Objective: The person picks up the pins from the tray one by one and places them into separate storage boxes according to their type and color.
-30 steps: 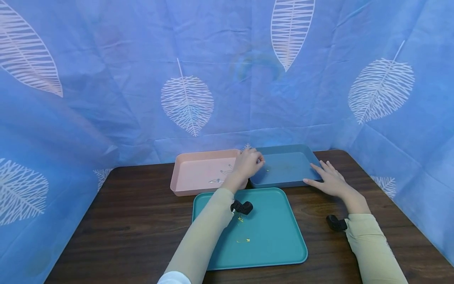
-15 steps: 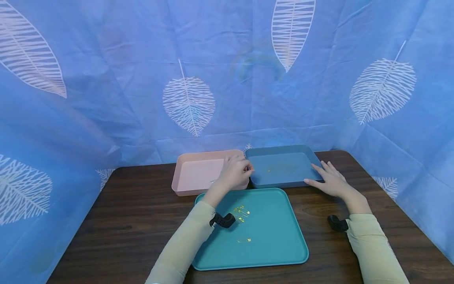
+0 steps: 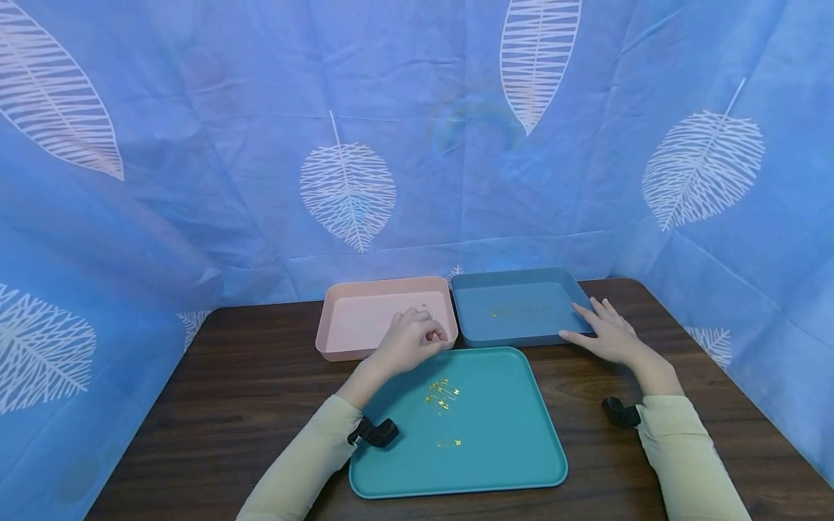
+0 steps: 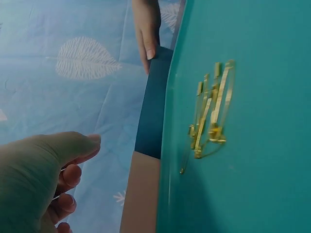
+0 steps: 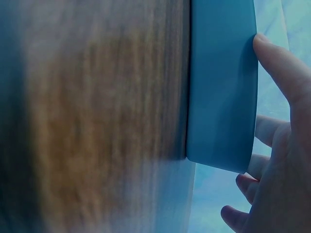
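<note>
A small heap of gold safety pins (image 3: pixel 443 394) (image 4: pixel 211 114) lies on the flat teal tray (image 3: pixel 508 434) (image 4: pixel 262 145), with one more pin (image 3: pixel 449 442) nearer me. My left hand (image 3: pixel 413 339) (image 4: pixel 43 179) hovers over the pink tray's (image 3: pixel 365 318) (image 4: pixel 141 194) front edge, fingers loosely curled, holding nothing that I can see. My right hand (image 3: pixel 602 331) (image 5: pixel 282 145) rests with straight fingers on the blue tray's (image 3: pixel 521 334) (image 5: pixel 221 87) near right corner, thumb against its wall. A few gold pins (image 3: pixel 515 310) lie inside the blue tray.
The three trays sit on a dark wooden table (image 3: pixel 247 405). Blue leaf-print cloth (image 3: pixel 345 188) hangs close behind and at both sides. A black wrist camera (image 3: pixel 373 432) on my left arm is over the teal tray's left edge; another (image 3: pixel 619 411) is on my right arm.
My left hand has drawn back from the blue tray toward me, across the pink tray's corner, uncovering the pin heap on the teal tray. My right hand has stayed put.
</note>
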### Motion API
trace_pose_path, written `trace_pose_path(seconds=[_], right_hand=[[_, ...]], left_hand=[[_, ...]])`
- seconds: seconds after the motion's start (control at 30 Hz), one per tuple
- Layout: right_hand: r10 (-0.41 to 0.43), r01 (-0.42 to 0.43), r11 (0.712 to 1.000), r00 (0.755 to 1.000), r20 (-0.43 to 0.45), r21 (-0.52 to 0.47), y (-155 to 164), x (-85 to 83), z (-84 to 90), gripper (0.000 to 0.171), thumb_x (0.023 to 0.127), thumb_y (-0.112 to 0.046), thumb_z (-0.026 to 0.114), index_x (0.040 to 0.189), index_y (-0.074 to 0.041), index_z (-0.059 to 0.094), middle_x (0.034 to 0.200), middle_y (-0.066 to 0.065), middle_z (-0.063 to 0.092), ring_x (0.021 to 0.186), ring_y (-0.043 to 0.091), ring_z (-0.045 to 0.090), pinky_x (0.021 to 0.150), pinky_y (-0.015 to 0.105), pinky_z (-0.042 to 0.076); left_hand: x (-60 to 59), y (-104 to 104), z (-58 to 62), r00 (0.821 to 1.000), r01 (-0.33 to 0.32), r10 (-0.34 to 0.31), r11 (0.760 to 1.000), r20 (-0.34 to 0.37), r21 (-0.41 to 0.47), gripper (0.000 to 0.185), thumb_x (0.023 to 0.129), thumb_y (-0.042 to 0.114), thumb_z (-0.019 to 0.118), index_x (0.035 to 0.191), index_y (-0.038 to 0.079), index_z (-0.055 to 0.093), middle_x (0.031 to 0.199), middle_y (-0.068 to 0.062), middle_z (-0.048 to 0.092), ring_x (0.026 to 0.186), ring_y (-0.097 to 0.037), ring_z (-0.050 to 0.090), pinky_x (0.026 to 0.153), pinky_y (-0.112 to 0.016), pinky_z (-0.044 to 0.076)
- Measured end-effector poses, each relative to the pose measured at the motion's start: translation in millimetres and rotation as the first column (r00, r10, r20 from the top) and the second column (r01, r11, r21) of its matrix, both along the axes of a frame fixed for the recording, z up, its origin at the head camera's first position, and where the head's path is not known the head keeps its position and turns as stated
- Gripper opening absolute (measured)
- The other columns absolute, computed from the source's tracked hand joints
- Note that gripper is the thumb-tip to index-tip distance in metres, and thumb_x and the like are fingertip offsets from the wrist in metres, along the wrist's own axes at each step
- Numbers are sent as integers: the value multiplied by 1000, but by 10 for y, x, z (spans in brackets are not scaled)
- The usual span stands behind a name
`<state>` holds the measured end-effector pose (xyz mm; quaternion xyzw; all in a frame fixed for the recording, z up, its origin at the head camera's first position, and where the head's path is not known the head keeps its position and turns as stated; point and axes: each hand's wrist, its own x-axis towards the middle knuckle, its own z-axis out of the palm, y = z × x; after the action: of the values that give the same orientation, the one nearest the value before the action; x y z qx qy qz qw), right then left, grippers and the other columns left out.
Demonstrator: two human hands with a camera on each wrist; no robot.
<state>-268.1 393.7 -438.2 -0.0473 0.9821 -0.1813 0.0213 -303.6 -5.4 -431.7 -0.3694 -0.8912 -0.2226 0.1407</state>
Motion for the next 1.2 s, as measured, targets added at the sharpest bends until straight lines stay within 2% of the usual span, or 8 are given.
trace_pose_path(seconds=[0.3,0.57,0.87,1.03,1.2], right_hand=[[-5,5,1000,1000,0,8,1,-3,-14,90,91,-60,54,153,-1,25,156,36,8,145,54,-1,104,79,8],[-1,1,1000,1000,-7,5,-2,1,-23,90,91,-59,55,152,0,25,156,36,9,145,55,0,104,79,9],[0,0,1000,1000,-5,3,2,-5,-27,90,92,-60,54,152,0,25,156,37,8,145,55,-1,104,79,9],[2,-2,1000,1000,-5,2,3,-3,-14,90,92,-60,53,152,0,25,156,37,8,145,54,-2,104,79,9],[3,-3,1000,1000,-4,-6,-4,4,-19,90,92,-59,54,152,1,25,156,37,8,145,55,-2,105,78,8]], left_hand=[[184,-208,-67,995,83,-78,993,66,-78,4,87,31,73,90,28,75,78,9,55,77,-6,39,71,-25,30],[286,-307,-104,977,172,-149,973,150,-152,11,84,32,77,92,24,76,77,9,55,75,-6,41,72,-22,35],[317,-295,-156,954,177,-119,964,275,-198,11,86,30,75,95,24,76,80,10,51,76,-5,42,70,-19,36],[338,-279,-174,946,192,-130,963,298,-188,7,87,27,74,91,22,76,80,9,51,76,-7,42,70,-20,36],[336,-274,-211,945,197,-134,962,300,-191,4,88,26,72,85,23,72,79,10,48,77,-7,41,71,-20,35]])
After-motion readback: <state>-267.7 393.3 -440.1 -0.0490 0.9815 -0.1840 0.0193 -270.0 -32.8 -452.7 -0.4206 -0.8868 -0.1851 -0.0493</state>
